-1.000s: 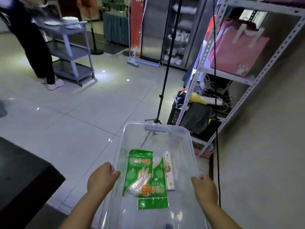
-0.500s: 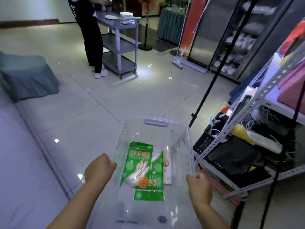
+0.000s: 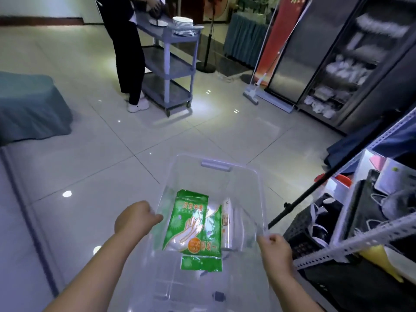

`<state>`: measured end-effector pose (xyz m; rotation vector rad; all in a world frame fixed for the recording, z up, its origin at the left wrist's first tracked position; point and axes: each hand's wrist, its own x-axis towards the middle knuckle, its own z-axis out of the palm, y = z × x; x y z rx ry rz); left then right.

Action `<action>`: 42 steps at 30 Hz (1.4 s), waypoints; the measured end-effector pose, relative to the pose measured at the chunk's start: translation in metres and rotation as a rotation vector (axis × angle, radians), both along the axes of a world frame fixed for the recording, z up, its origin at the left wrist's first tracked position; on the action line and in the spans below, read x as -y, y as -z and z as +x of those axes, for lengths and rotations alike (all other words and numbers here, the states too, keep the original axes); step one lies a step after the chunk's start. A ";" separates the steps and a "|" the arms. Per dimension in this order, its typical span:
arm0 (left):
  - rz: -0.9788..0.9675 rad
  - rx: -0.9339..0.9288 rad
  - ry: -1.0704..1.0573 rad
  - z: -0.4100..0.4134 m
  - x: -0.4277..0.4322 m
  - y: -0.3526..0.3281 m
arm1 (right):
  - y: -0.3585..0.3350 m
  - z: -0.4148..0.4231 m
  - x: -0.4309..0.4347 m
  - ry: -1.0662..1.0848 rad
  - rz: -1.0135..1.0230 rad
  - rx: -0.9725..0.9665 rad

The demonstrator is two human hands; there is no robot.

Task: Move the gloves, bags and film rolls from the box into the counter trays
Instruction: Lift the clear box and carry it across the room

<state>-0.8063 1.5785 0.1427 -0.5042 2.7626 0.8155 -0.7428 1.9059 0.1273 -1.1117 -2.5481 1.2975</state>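
View from my head camera, looking down over a tiled floor [image 3: 94, 167]. I carry a clear plastic box [image 3: 225, 176] in front of me, one hand on each long side. My left hand [image 3: 135, 218] is closed over the left rim, thumb tip against the wall; my right hand [image 3: 275, 248] pinches the right rim, fingers curled around its edge. The two hands are well apart, with the box between them. On the box floor lie two overlapping green glove packets [image 3: 194, 228], printed with white hand outlines, the upper one tilted toward the left wall. Just beside them on the right lies a white film roll [image 3: 227, 224], running lengthwise along the box. A pale handle [image 3: 215, 165] sits on the far rim. Beyond the box, a person in dark trousers [image 3: 129, 55] stands at a grey three-tier cart [image 3: 171, 61] bearing stacked white plates [image 3: 183, 24]. A perforated metal rack [image 3: 360, 246] with cluttered shelves is at my right, a teal-covered table [image 3: 29, 104] at my left.
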 end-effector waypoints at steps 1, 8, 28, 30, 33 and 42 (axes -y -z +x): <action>-0.003 -0.011 0.003 -0.020 0.003 -0.004 | -0.002 -0.020 0.002 -0.004 -0.005 -0.015; 0.012 -0.048 0.042 -0.143 0.004 -0.020 | -0.011 -0.144 -0.001 0.027 -0.004 -0.040; -0.112 -0.012 0.200 -0.569 -0.095 -0.029 | 0.015 -0.558 -0.097 0.116 -0.062 -0.069; -0.097 0.004 0.220 -0.605 -0.113 -0.028 | 0.013 -0.587 -0.116 0.140 -0.076 -0.077; -0.087 0.012 0.287 -0.667 -0.151 -0.026 | 0.014 -0.629 -0.150 0.205 -0.087 -0.080; 0.047 0.050 0.502 -0.853 -0.291 -0.006 | 0.012 -0.737 -0.254 0.438 0.005 -0.067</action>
